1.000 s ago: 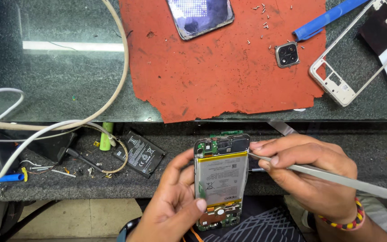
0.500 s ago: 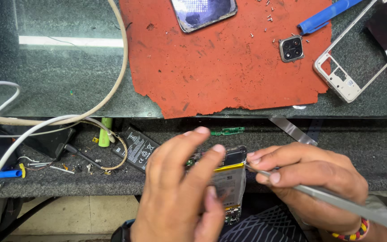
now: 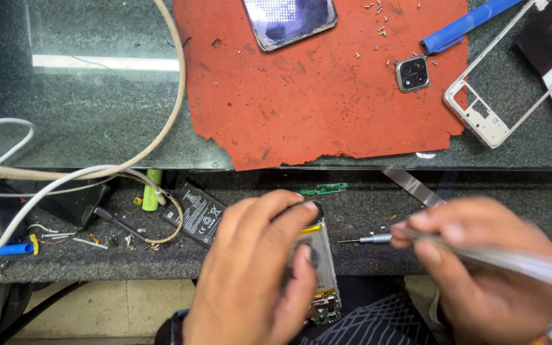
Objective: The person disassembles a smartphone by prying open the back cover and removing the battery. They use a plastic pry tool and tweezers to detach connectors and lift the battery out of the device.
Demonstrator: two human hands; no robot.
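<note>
- The left hand (image 3: 257, 275) has its grip closed round one opened phone (image 3: 321, 271), fingers wrapped over the upper end and thumb across the face; the phone lies lengthwise under the palm, at the near edge of the table (image 3: 97, 128), with its yellow-edged battery and lower circuit board showing.
- The right hand (image 3: 480, 275) has its grip pinched shut on one slim metal tool (image 3: 519, 262), blurred, which runs off to the right; the hand sits just right of the phone, apart from it.
- Between the two grips lies one small screwdriver (image 3: 365, 239) on the dark ledge.
- Just left of the left grip lies one loose black battery (image 3: 198, 214), rectangular, with a white printed label and symbols, tilted.
- Just beyond the left grip lies one small green circuit strip (image 3: 324, 188); beyond the right grip, one flat metal blade (image 3: 413, 186).
- Farther left of the battery: one green cylinder (image 3: 151, 195), white cables (image 3: 7, 134), and one blue-capped piece (image 3: 11, 249).
- Farther beyond both grips lies one ragged red mat (image 3: 314, 96), dotted with tiny screws too small to count.
- On the mat's far edge rests one phone screen (image 3: 289, 19), and to the right one square camera cover (image 3: 412, 72).
- Far right: one blue pry tool (image 3: 464, 25) and one white phone frame (image 3: 499, 96).
</note>
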